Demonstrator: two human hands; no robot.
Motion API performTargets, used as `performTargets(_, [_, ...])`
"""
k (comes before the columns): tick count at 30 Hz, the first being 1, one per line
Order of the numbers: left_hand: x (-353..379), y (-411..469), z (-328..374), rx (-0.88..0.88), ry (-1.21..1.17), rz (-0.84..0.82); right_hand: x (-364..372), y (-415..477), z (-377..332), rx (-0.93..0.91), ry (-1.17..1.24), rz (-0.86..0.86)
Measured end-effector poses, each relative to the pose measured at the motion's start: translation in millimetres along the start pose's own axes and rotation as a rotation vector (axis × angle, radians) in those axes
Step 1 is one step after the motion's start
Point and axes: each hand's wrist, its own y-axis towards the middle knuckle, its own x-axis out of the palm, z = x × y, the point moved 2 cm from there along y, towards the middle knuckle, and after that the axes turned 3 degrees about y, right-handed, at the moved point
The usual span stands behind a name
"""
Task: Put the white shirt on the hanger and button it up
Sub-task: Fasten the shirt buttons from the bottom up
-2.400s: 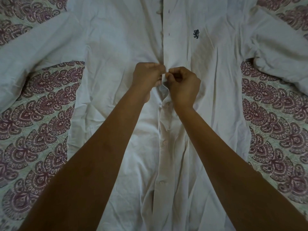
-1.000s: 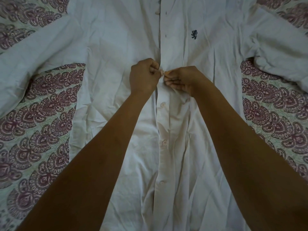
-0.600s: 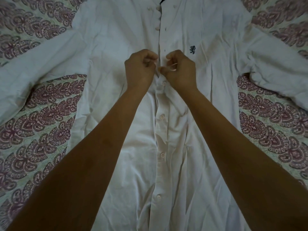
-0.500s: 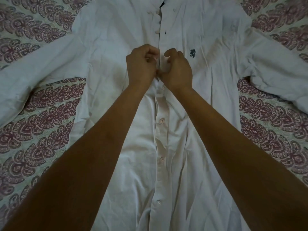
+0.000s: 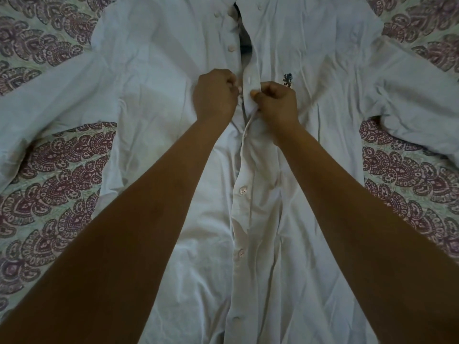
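A white shirt (image 5: 161,95) lies front-up, sleeves spread wide, on a maroon-patterned bedspread (image 5: 62,170). Both hands meet at chest height on its front opening. The left hand (image 5: 214,94), fingers curled, pinches the button-side edge. The right hand (image 5: 277,105) pinches the buttonhole strip (just beside a small dark chest emblem (image 5: 287,79)). Below the hands the lower buttons (image 5: 243,190) are fastened; above, the upper buttons (image 5: 231,47) are undone.

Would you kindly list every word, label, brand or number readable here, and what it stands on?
None can be read.
The shirt bears only a small dark embroidered emblem on its chest, a figure with no legible letters.
The bedsheet has a pattern only, no writing.
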Motion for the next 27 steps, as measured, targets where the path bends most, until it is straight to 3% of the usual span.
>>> performTargets(7, [1, 8, 3, -0.069, -0.018, 0.005, 3, -4, 4, -0.039, 0.108, 0.002])
performTargets(14, [2, 1, 4, -0.212, -0.36, -0.029, 6, -9, 6, -0.068, 0.145, -0.009])
performTargets(27, [3, -3, 9, -0.29, -0.465, -0.133, 4, -8, 4, 0.049, 0.313, -0.046])
